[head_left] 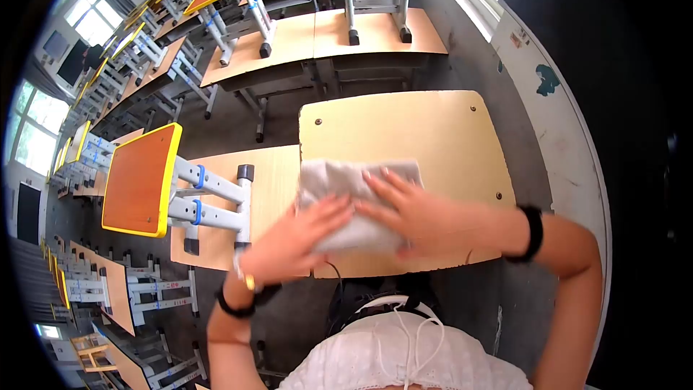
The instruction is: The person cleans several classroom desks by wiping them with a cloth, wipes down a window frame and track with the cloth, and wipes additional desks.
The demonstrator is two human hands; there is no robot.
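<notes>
A pale grey-white cloth (364, 235) lies bunched on a light wooden board (404, 130) with dark screws near its corners and chipped edges. My left hand (299, 238) rests its outstretched fingers on the cloth's left part, near the board's edge. On the cloth's right part, my right hand (419, 213) lies flat with its fingers spread. Both hands are slightly blurred. Dark bands circle both wrists, and a gold-coloured piece shows at the left one.
Left of the board, an orange stool with a yellow rim (141, 180) lies with its legs over a desk top (278, 166). More desks (289, 43) with stools on them fill the room ahead and left. A wall (534, 101) runs close along the right.
</notes>
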